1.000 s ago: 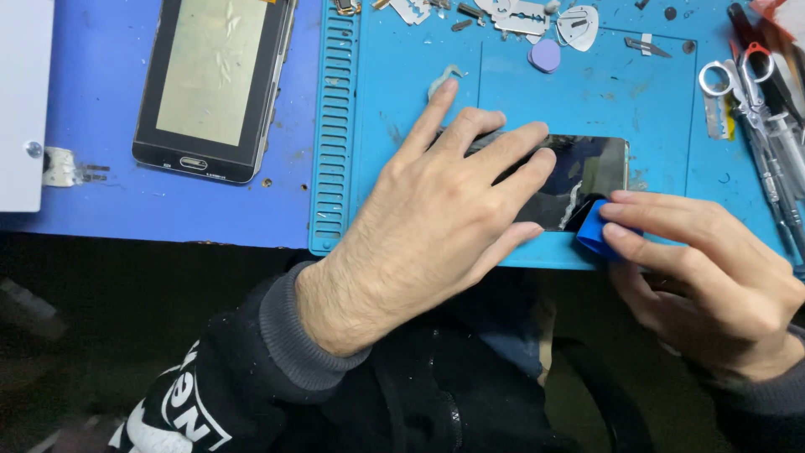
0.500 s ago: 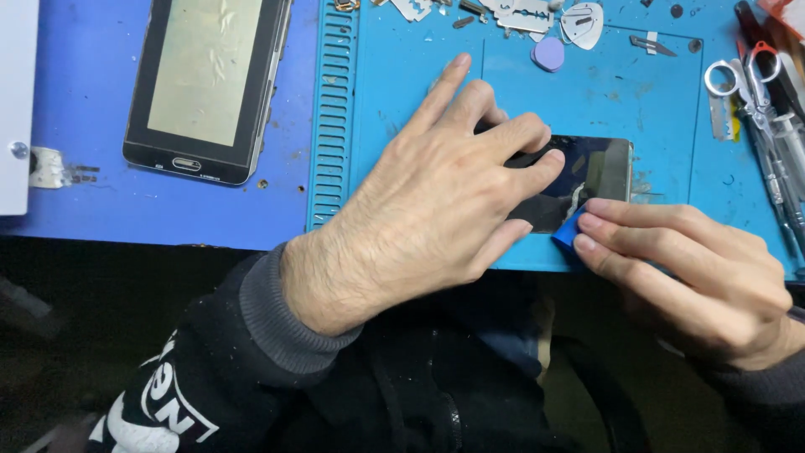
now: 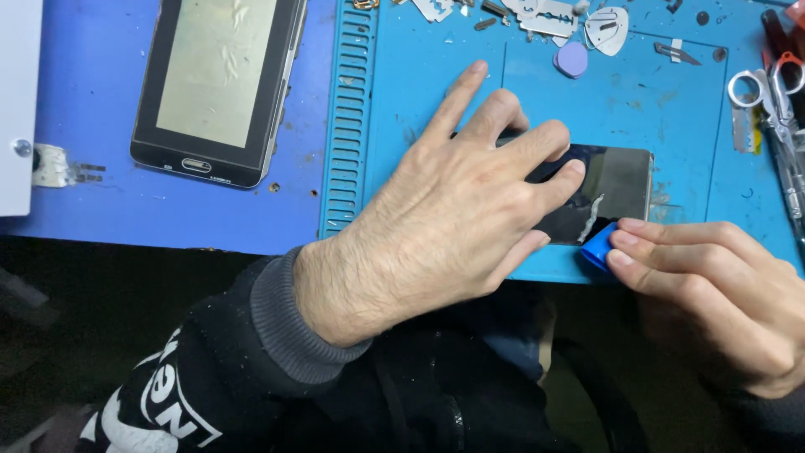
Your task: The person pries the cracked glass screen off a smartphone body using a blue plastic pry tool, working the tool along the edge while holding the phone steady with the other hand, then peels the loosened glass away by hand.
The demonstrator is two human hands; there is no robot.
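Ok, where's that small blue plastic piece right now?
In the head view, the blue plastic piece is low on the right, pinched in the right hand at the near right corner of the dark screen panel that the left hand presses down.

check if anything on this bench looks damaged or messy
Yes. The dark glossy phone panel under the left hand carries a pale ragged smear near the small blue plastic scraper pinched in the right hand. Loose razor blades lie scattered along the top of the light blue rubber work mat.
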